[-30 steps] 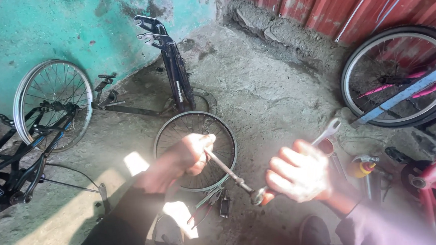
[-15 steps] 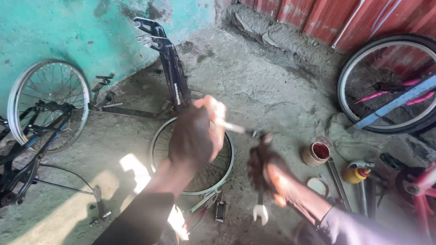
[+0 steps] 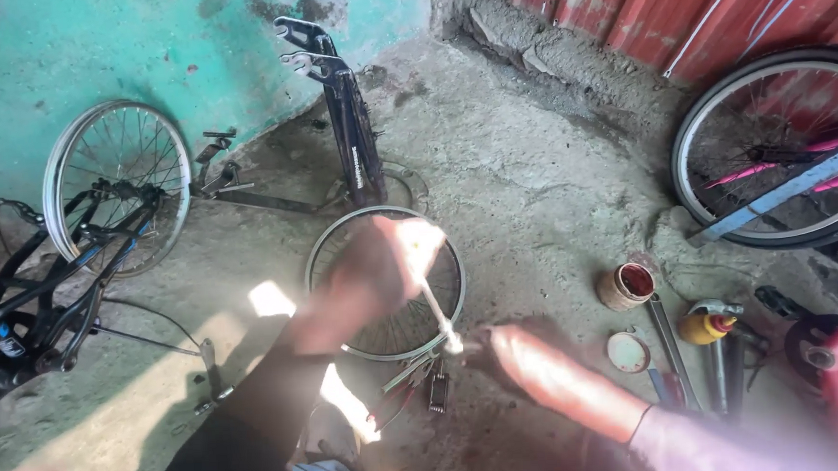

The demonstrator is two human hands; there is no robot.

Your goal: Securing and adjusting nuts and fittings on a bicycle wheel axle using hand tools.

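Observation:
My left hand point(image 3: 382, 261) is closed around the top of a thin bright metal tool point(image 3: 435, 313) that slants down to the right over a small spoked wheel rim point(image 3: 317, 260) lying flat on the concrete. My right hand point(image 3: 521, 359) is low by the floor, its fingertips right beside the tool's lower end. It is blurred, and I cannot tell whether it grips anything. A small dark pedal-like part point(image 3: 437, 394) and some thin rods lie just under the hands.
A black fork point(image 3: 352, 143) stands upside down behind the rim. A spoked wheel point(image 3: 115, 184) leans on the teal wall above a black frame point(image 3: 40, 294). To the right are a rusty can point(image 3: 625, 285), a round lid point(image 3: 628, 352), a yellow bottle point(image 3: 707, 326), wrenches point(image 3: 668, 339) and a pink bicycle's wheel point(image 3: 778, 150).
My left hand has swung the thin tool from pointing up and right to slanting down. My right hand dropped lower toward the floor, and the wrench it held is no longer plainly visible.

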